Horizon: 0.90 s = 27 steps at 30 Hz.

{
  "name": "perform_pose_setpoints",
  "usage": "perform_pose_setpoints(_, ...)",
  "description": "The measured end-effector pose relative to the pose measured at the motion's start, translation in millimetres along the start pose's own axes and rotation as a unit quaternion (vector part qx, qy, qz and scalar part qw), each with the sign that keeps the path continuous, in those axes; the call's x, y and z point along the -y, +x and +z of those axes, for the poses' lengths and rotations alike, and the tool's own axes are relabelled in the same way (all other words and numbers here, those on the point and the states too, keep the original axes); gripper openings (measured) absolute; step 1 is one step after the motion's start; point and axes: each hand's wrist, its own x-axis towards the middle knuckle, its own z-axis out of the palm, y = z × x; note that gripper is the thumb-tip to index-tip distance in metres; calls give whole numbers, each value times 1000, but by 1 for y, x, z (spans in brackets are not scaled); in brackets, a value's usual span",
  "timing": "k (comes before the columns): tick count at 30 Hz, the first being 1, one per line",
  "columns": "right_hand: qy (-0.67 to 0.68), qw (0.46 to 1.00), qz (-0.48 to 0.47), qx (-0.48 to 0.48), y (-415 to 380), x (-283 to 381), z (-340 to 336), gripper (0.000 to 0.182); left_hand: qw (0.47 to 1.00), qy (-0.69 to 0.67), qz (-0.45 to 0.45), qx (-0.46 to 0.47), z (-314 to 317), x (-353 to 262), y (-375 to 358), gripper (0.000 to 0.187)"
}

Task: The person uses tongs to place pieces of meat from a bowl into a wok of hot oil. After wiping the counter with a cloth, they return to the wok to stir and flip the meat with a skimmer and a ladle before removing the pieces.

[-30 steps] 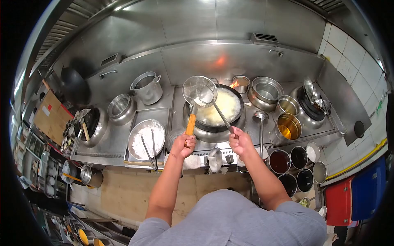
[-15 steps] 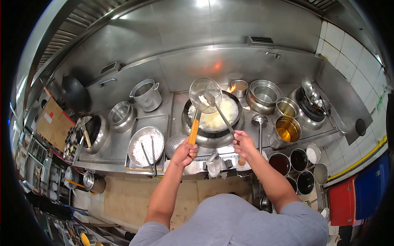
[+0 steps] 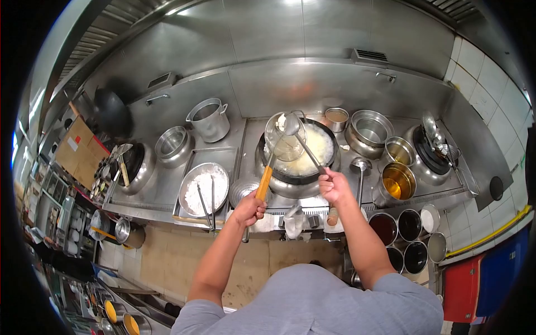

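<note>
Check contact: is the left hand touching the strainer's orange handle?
Touching. The head view shows the left hand closed around the lower end of the strainer's orange handle, with the mesh basket raised over the wok.

Commercial restaurant kitchen: steel wok range (image 3: 167, 192), flaming burner, sauce pots (image 3: 410, 225).

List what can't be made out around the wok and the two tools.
- Head view: what lies in the strainer is too small to identify.
- Wok contents below the pale foam: hidden.
- Ladle bowl contents: too small.
- Left hand and right hand cover the handle ends.
</note>
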Motion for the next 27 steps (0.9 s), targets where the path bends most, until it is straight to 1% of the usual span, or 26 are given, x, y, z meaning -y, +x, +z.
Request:
perform_pose_setpoints(3,-123,991,-54,-19,-18,3,15,9,1000,19,-15,-3,-2,-10,-14,68)
perform_pose_setpoints(4,-126,991,-50,-18,-21,0,16,9,1000,24,-15,1,-3,-12,-15,70)
perform_pose_setpoints(5,-114,993,-32,-21,-24,-4,15,11,1000,22,-14,-2,-5,-11,-15,70)
perform_pose_setpoints(7,-104,994,-16,-23,-29,-11,5,12,999,-32,-2,14,-3,-9,-9,74)
perform_pose_setpoints(9,25,996,62,57,-29,-15,-7,19,999,-32,-1,4,3,-9,-5,74)
perform_pose_setpoints(10,92,992,64,60,-20,-16,-17,23,999,-31,-5,-6,6,-7,-5,74)
perform_pose_setpoints(11,95,992,60,59,-12,-19,-29,23,1000,-29,-9,-4,8,-5,-7,74)
perform_pose_setpoints(13,165,986,17,26,4,-30,-30,26,1000,-13,-18,-4,8,-6,-10,72)
perform_pose_setpoints(14,140,990,-6,10,6,-36,-29,27,1000,-8,-18,-4,7,-6,-11,72)
perform_pose_setpoints(15,143,990,-9,12,3,-41,-29,27,999,-23,-24,2,7,-4,-13,70)
perform_pose_setpoints(17,212,974,26,80,-5,-44,-30,29,999,-38,-30,11,7,-4,-9,67)
perform_pose_setpoints(18,203,974,25,99,-6,-44,-32,31,997,-67,-35,14,5,-3,-6,66)
perform_pose_setpoints(19,203,974,26,95,-6,-44,-33,31,994,-98,-40,15,2,0,-5,65)
perform_pose_setpoints(20,183,977,9,107,-5,-43,-33,28,992,-114,-38,32,-4,3,2,64)
perform_pose_setpoints(21,162,979,-6,121,-4,-41,-30,26,992,-117,-38,30,-3,3,2,64)
perform_pose_setpoints(22,133,985,-21,109,-6,-35,-22,26,988,-145,-37,27,-1,1,3,63)
perform_pose_setpoints(23,131,988,-18,80,-11,-26,-15,35,984,-171,-36,25,1,-3,4,62)
perform_pose_setpoints(24,130,988,-21,85,-12,-16,-19,35,983,-176,-25,38,7,-9,0,56)
perform_pose_setpoints(25,129,987,-25,89,-15,-7,-21,35,983,-177,-27,39,5,-14,5,56)
perform_pose_setpoints(27,150,983,-28,106,-28,11,-21,34,974,-212,-23,76,0,-25,16,50)
